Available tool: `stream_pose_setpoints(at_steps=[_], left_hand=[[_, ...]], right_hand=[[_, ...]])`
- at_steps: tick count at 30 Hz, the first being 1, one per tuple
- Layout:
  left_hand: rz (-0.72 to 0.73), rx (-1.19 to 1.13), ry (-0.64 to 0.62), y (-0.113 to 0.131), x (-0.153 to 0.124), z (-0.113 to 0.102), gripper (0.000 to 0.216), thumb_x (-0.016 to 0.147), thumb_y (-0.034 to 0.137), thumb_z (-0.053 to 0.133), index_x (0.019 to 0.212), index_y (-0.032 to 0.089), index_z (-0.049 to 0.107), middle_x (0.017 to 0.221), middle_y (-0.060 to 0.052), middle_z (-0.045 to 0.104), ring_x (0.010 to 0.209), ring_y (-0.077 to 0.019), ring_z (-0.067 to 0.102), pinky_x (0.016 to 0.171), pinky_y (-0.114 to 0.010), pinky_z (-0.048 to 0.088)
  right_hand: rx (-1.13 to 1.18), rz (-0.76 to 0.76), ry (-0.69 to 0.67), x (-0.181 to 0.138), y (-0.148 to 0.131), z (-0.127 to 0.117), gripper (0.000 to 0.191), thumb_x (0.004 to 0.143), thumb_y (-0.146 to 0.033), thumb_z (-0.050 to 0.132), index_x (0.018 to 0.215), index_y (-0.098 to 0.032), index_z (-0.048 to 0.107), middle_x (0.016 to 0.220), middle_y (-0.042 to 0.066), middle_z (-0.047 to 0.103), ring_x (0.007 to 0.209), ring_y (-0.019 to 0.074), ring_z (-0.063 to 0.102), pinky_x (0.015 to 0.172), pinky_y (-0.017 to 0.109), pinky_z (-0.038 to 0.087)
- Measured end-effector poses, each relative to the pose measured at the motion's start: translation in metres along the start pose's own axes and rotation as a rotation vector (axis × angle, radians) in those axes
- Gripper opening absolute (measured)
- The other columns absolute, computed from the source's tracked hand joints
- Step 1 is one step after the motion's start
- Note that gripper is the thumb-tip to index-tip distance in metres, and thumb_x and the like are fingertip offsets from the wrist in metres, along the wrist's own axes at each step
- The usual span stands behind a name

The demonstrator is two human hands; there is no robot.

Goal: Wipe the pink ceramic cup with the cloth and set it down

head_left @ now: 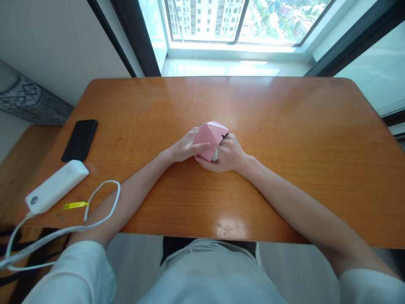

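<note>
Over the middle of the table, both my hands meet around a small pink, angular case (pixel 207 137) with flat, folded-looking sides. My left hand (pixel 186 145) grips it from the left, thumb pressed across the near face and the other fingers hidden behind. At its right side, my right hand (pixel 229 154) is closed with curled fingers, one finger reaching under the case. A bit of white material (pixel 215 155) shows between the pink side and my right fingers. A dark edge shows near the case's right corner. What lies inside is hidden.
On the left of the wooden table (pixel 284 169) lie a black phone (pixel 80 140) and a white power strip or adapter (pixel 57 187). Its white cable (pixel 119 190), with a yellow tag (pixel 75 205), loops near my left forearm. A window (pixel 236 23) stands beyond the far edge.
</note>
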State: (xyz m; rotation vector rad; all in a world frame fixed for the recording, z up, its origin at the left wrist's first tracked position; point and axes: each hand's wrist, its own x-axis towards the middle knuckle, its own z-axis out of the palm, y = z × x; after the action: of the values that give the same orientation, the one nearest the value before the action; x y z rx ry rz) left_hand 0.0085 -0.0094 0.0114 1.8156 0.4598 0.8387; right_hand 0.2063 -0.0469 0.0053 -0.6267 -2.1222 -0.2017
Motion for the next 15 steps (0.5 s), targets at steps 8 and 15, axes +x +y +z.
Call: stream_pose_setpoints(at_steps=[8,15], left_hand=[[0.165,0.212,0.046,0.001,-0.012,0.008,0.098,0.100,0.079,0.067,0.175,0.022,0.042,0.169,-0.022,0.059,0.151,-0.0417,0.063,0.129,-0.057,0.050],[0.409,0.513,0.147,0.002,-0.019,0.007,0.092,0.109,0.079,0.047,0.179,0.021,0.031,0.181,-0.023,0.041,0.170,-0.0414,0.042,0.139,-0.059,0.039]], right_hand=[[-0.038,0.016,-0.040,-0.017,0.002,0.002,0.046,0.099,-0.057,0.067,0.068,-0.024,0.072,0.061,0.003,0.069,0.061,0.0202,0.063,0.064,0.037,0.049],[0.034,0.105,-0.031,-0.017,-0.005,0.000,0.041,0.099,-0.057,0.066,0.080,-0.022,0.075,0.070,0.006,0.074,0.068,0.0234,0.069,0.073,0.039,0.052]])
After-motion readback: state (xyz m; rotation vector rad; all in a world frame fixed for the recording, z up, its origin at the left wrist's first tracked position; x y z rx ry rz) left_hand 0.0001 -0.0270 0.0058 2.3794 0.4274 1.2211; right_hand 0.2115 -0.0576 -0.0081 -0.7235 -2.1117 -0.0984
